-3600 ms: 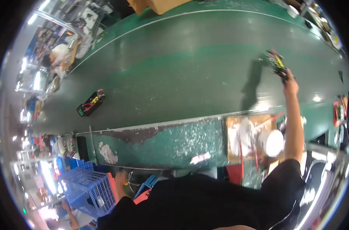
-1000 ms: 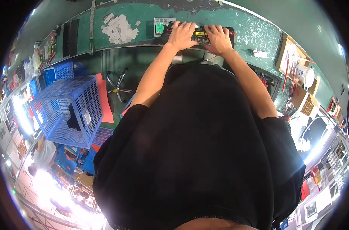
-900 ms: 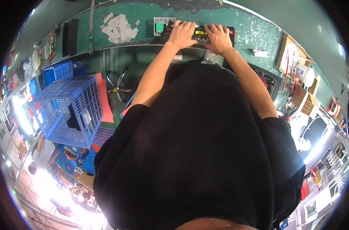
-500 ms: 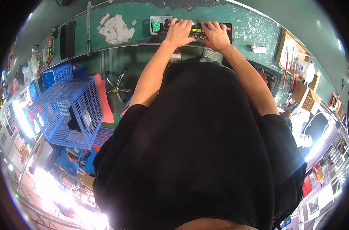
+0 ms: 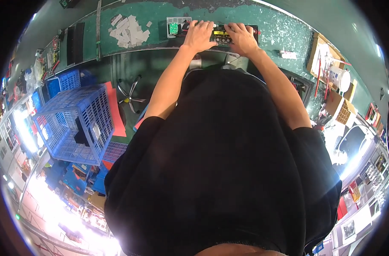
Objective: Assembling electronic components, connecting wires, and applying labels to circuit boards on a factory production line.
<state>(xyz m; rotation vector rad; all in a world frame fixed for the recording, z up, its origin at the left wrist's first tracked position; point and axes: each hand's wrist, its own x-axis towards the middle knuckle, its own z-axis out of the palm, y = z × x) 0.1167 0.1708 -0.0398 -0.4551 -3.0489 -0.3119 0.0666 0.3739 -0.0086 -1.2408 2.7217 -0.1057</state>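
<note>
Best to steady the unit [image 5: 221,38] flat at the near edge of the bench [image 5: 271,25], with even pressure from left hand [image 5: 198,37] and right hand [image 5: 242,40]; laid over its top, but cannot tell whether gripping or only resting; count one unit, two black strips [image 5: 78,42] and uncountable scraps [image 5: 130,33] on the bench's left, one bucket [image 5: 341,80] on its right.

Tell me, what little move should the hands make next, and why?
Perhaps press down gently together: the left hand and right hand both rest on the electronics unit, with its yellow part showing between them. What lies under the hands is hidden.
</note>
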